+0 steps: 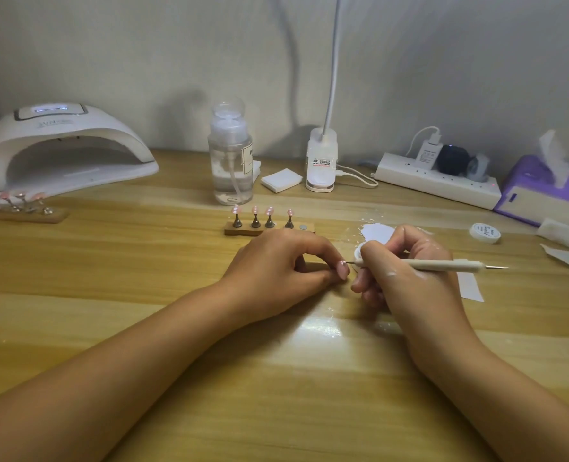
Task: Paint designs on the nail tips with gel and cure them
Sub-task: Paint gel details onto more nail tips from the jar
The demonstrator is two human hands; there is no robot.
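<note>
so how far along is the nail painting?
Done: four tips on the stand carry white dots. In hand: the left hand holds a fifth tip while the right hand dots it with the pen. Left: likely returning it to the stand's empty spot, then curing in the lamp.

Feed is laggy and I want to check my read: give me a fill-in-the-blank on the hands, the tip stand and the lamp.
The left hand pinches a ____ nail tip at the point of the dotting pen held by the right hand.
The wooden stand behind the hands carries ____ dotted tips.
The curing lamp stands at the table's far ____ corner.
Missing words: pink, four, left.
</note>
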